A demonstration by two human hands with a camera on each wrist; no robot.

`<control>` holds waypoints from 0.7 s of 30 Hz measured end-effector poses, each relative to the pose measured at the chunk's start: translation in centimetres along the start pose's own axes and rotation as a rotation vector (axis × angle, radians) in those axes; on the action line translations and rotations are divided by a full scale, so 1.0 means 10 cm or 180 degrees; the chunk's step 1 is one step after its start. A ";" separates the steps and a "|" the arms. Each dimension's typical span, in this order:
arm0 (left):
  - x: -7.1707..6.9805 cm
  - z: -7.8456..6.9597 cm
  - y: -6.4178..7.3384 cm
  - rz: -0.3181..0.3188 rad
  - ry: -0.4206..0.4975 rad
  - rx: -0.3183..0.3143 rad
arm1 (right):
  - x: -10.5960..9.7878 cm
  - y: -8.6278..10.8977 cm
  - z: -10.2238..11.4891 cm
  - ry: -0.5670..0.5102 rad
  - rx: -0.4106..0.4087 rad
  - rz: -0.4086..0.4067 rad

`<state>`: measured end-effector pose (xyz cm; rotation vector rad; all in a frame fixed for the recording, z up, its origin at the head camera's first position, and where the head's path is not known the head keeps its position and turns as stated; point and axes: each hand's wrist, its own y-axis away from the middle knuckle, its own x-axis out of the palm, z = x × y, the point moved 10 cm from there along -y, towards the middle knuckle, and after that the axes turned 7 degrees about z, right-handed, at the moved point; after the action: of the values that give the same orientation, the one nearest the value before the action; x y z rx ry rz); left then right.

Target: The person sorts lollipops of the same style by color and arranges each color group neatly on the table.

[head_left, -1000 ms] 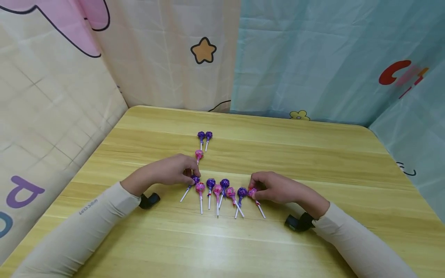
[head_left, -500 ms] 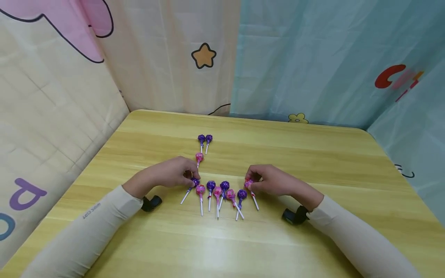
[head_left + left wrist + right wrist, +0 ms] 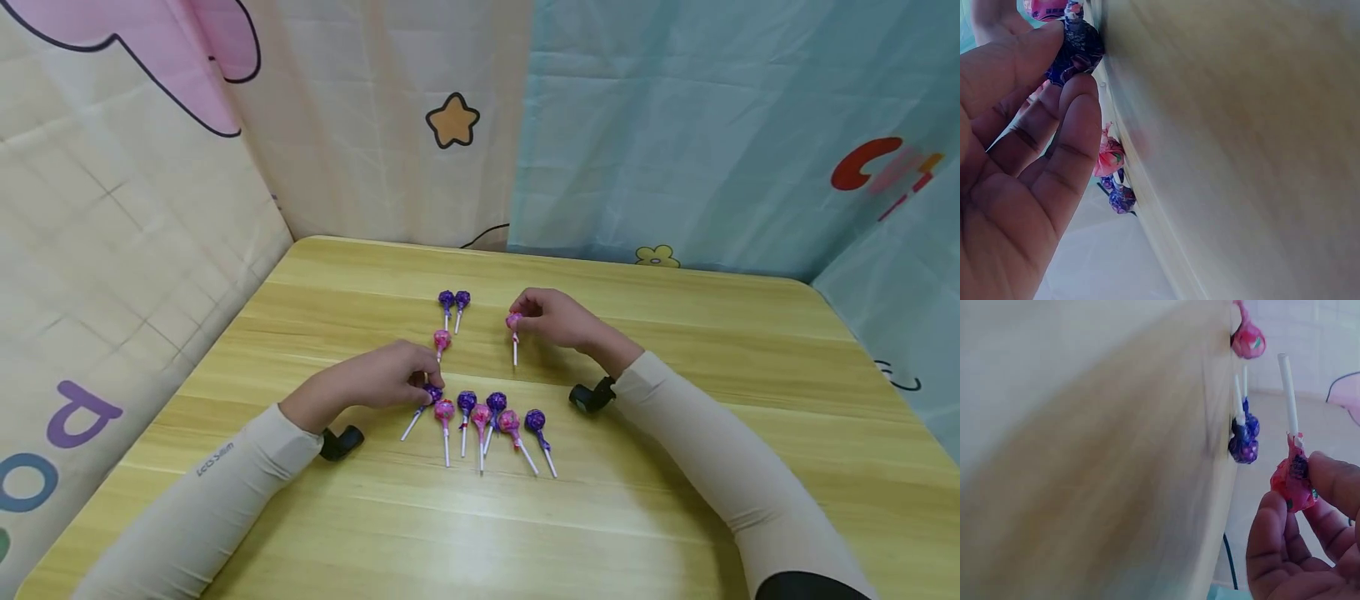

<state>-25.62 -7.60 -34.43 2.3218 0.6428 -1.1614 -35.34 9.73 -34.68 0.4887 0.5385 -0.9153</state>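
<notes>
My left hand [image 3: 386, 375] pinches the head of a purple-wrapped lollipop [image 3: 1079, 56] between thumb and fingers, at the left end of a loose row. My right hand [image 3: 558, 318] grips a pink lollipop [image 3: 1297, 481] by its wrapped head, farther back on the table, its white stick pointing toward the near side. The row between holds pink lollipops, such as one [image 3: 444, 410], and purple ones, such as the rightmost [image 3: 535, 420]. Behind it lie two purple lollipops side by side, one [image 3: 462, 297] on the right, and a pink lollipop [image 3: 442, 340] just in front of them.
The wooden table [image 3: 450, 533] has its far edge against printed curtains [image 3: 675, 125]. Black wrist cameras sit under both wrists, one [image 3: 341, 443] at the left and one [image 3: 591, 395] at the right.
My right hand has lifted the pink lollipop from the row's right end and carried it toward the back. The rightmost purple lollipop has turned its stick rightward. My left hand keeps its pinch.
</notes>
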 end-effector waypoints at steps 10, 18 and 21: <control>0.00 0.00 -0.04 -0.0010 -0.0033 -0.0007 | -0.06 -0.51 -0.01 -0.0063 0.0024 -0.0113; -0.01 0.01 -0.04 -0.0001 -0.0043 -0.0014 | -0.02 -0.77 -0.06 -0.0192 0.0128 -0.0063; 0.00 0.02 -0.04 0.0015 -0.0044 -0.0033 | 0.03 -0.84 -0.10 -0.0294 0.0163 -0.0022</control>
<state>-26.00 -7.41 -34.58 2.3036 0.6366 -1.1682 -42.47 5.82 -37.00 0.4886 0.4337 -0.9553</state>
